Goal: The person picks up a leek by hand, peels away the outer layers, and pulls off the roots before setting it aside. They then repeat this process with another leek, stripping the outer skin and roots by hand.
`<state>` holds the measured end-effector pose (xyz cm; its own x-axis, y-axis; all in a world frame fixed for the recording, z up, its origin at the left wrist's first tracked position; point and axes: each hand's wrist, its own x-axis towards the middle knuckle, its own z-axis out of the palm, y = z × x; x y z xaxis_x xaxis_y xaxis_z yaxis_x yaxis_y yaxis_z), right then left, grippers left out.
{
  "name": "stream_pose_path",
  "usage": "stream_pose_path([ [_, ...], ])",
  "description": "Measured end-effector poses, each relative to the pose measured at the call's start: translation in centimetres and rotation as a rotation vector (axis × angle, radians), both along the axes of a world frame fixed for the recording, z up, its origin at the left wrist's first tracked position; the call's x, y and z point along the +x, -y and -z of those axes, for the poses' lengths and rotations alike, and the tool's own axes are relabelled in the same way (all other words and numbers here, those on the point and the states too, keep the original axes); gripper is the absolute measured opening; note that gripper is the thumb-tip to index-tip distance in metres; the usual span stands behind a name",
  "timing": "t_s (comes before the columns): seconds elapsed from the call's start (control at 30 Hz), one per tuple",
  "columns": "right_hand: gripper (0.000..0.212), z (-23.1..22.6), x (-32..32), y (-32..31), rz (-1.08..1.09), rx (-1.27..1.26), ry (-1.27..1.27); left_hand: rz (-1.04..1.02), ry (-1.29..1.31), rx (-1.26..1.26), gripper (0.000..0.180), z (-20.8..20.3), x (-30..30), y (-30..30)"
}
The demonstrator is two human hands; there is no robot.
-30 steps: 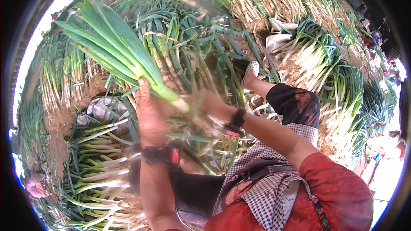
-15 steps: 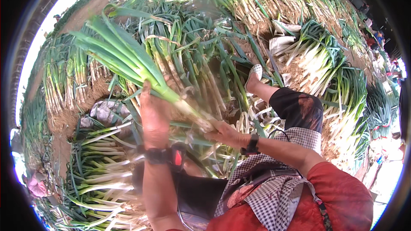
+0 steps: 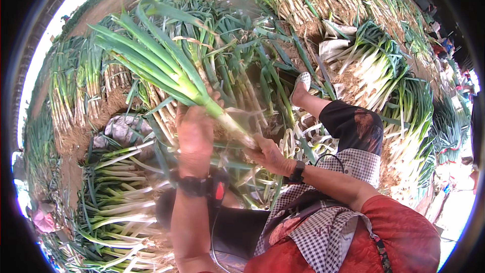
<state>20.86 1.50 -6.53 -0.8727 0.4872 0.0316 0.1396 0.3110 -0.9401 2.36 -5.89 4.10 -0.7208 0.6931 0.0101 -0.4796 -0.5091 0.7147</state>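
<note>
A large green onion (image 3: 194, 89) slants across the middle, its fanned green leaves up to the left and its white end down to the right. My left hand (image 3: 196, 131), somewhat blurred, is closed around the stalk just below the leaves, with some fingertips showing on the far side. The white root end is gripped by my right hand (image 3: 273, 155), which covers the very tip. Beneath my hands lie loose peelings and leaves (image 3: 290, 144). A heap of cleaned green onions (image 3: 121, 212) with pale stalks lies to the left of my left forearm.
Unpeeled green onions with brown roots (image 3: 76, 106) stand in rows at the left, and more (image 3: 298, 12) at the far side. Beyond my outstretched leg (image 3: 351, 126) lies a pile of white-stalked onions (image 3: 371, 78). A pale crumpled sack (image 3: 126, 130) sits left of my hands.
The green onion and my left hand have shifted slightly right, and the leaves have swung right and upward. My right hand has moved a little to the right, still on the root end.
</note>
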Motion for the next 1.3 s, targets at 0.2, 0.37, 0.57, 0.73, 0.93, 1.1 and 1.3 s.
stream_pose_path([
  [0.2, 0.037, -0.2, -0.3, -0.4, -0.114, -0.209, -0.056, -0.052, -0.030, -0.013, 0.043, 0.3, 0.1, 0.5],
  [0.37, 0.041, -0.4, -0.3, -1.2, -0.218, -0.535, 0.004, -0.093, -0.048, -0.074, 0.045, -0.4, 0.3, 0.2],
  [0.57, 0.038, -1.0, -0.2, -2.5, -0.295, -0.509, -0.003, -0.088, -0.055, -0.103, 0.046, -1.0, 0.6, 0.1],
  [0.73, 0.022, -1.7, -0.3, -3.3, -0.379, -0.506, 0.065, -0.074, -0.041, -0.009, 0.042, -0.8, 0.4, 0.7],
  [0.93, 0.018, -2.7, 0.5, -3.9, -0.523, -0.712, 0.149, -0.065, 0.015, 0.007, 0.039, -2.3, 1.2, 1.0],
  [1.1, 0.024, -4.7, -0.3, -2.5, -0.548, -0.698, 0.012, 0.036, 0.074, 0.073, 0.035, -4.5, 1.8, 0.9],
  [1.3, 0.026, -7.2, 0.0, -1.7, -0.672, -0.746, 0.060, 0.250, 0.091, 0.132, 0.034, -3.0, 1.5, 2.0],
])
